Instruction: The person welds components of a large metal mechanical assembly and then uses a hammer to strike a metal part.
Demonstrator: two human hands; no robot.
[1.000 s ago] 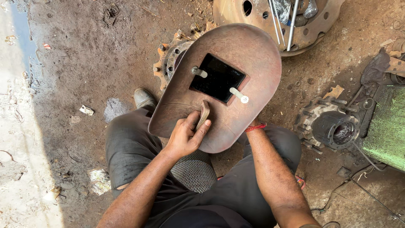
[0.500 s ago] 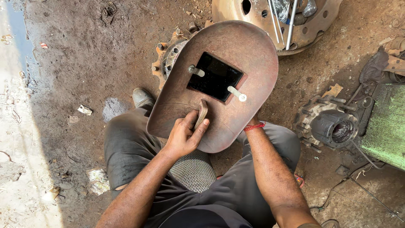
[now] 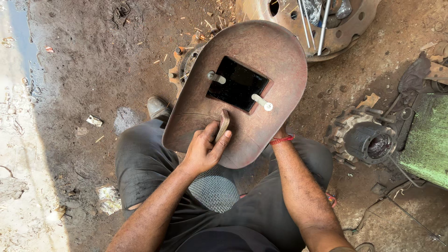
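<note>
I hold a welding hand shield [image 3: 252, 60] in front of me, above my knees; it is a rusty brown plate, rounded at the top, with a dark rectangular window [image 3: 239, 84] in its middle, and two small light clips sit at the window's edges. My left hand [image 3: 204, 150] grips the wooden handle [image 3: 223, 125] on the inner side of the shield; the fingers are curled around it, the thumb lies along the handle, so this hand is closed on the handle. My right hand is behind the lower right edge of the shield and I see only the wrist with a red thread bracelet [image 3: 282, 139]; if its fingers are clenched or loose I cannot tell.

Under the shield are my legs in dark trousers [image 3: 140, 163], and a grey mesh patch [image 3: 213, 189] lies on my lap. One shoe [image 3: 157, 107] stands on the dirt ground [image 3: 93, 70]. Behind the shield lies a large rusty wheel disc [image 3: 345, 28] with metal rods on it; to the right is a greasy wheel hub [image 3: 366, 137], just beside a green block [image 3: 427, 140].
</note>
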